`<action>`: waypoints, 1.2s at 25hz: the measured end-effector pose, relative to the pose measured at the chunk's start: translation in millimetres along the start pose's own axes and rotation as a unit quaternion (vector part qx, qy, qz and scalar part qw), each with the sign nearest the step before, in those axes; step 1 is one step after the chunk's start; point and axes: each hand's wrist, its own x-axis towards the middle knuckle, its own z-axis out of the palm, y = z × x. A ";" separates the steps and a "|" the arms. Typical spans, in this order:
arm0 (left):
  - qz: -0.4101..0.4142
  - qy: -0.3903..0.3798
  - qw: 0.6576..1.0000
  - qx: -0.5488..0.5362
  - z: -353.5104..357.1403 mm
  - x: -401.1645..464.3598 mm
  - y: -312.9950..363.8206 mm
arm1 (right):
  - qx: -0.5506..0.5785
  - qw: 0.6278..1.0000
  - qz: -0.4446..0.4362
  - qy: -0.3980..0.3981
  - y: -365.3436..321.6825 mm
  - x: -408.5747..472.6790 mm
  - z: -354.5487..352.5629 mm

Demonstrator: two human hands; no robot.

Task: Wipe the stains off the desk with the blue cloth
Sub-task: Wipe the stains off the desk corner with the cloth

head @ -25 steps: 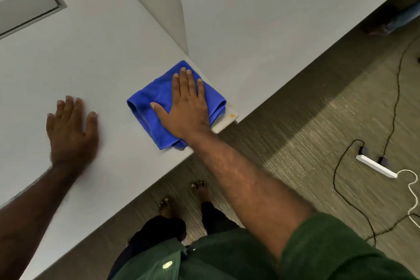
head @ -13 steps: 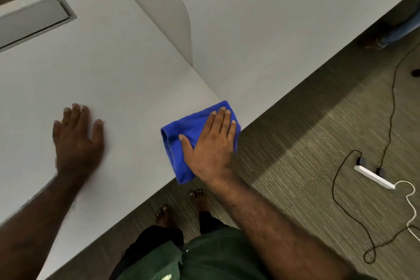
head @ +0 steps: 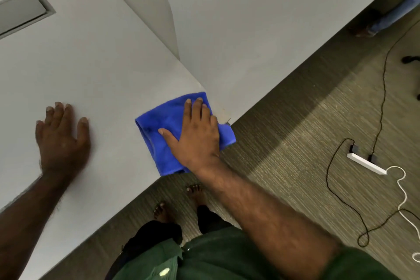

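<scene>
A white power strip (head: 366,163) lies on the striped grey carpet (head: 295,134), well to the right of the grip, with two black plugs seated in it. Black cables (head: 384,79) and a white cord (head: 403,191) trail from it across the floor. A grey partition panel (head: 159,13) stands beyond the grip.

An office is suggested by a long pale grey tabletop (head: 95,70) fitted with a recessed cable hatch (head: 21,12) and a low divider panel (head: 156,18), by grey striped carpet (head: 295,125), and by a white power strip (head: 366,163) with cords lying there.
</scene>
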 end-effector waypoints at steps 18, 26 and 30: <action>-0.013 -0.002 1.000 -0.007 -8.2 -4.9 8.9 | 0.006 0.999 -0.026 -0.032 -48.4 37.4 16.6; -0.012 0.009 1.000 -0.020 -8.7 -5.2 8.2 | 0.039 0.962 -0.270 0.001 -96.8 7.1 41.0; -0.010 0.004 1.000 -0.008 -9.8 -5.9 7.8 | 0.061 0.972 -0.223 0.046 -27.1 -29.3 38.0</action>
